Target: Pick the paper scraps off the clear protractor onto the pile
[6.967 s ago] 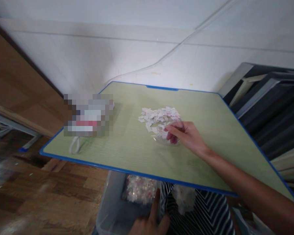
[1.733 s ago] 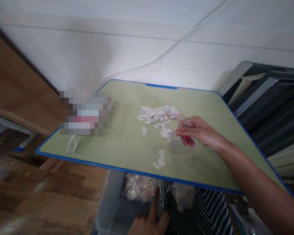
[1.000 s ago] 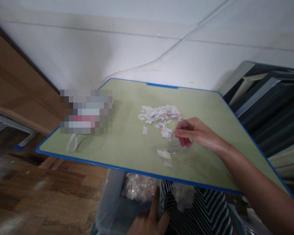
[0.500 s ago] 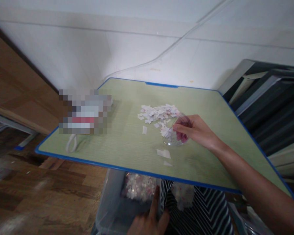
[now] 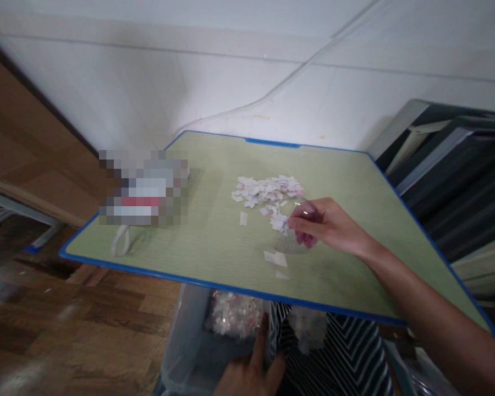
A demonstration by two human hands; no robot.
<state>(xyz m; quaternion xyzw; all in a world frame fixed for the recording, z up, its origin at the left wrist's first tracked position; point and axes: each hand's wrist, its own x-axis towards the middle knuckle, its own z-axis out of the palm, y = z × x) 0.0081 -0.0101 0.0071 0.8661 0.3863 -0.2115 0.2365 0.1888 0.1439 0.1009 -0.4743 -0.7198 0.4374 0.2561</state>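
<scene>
My right hand [image 5: 319, 220] is closed, its thumb and fingers pinching a clear plastic protractor [image 5: 291, 243] with a rounded edge and faint markings. The protractor is held just over the table, beside a heap of torn white paper scraps [image 5: 266, 190]. A few loose scraps [image 5: 275, 258] lie below it, nearer the front edge. Low in the view is my left hand [image 5: 251, 374], its index finger stretched out and thumb apart, by the right side of a clear plastic bin [image 5: 175, 352]. Inside the bin sits a clear bag of paper bits [image 5: 235, 314].
The pale green table [image 5: 206, 236] has a blue edge. On its left lies a blurred-out object [image 5: 148, 190] with a white loop [image 5: 121, 241]. Dark panels [image 5: 457, 159] lean at the right, a cardboard box [image 5: 37, 143] stands left. More scraps [image 5: 309, 330] rest on striped cloth [image 5: 355, 352].
My right hand has shifted slightly down and tilted, bringing the protractor's curved edge lower and nearer the loose scraps. My left hand is in about the same place.
</scene>
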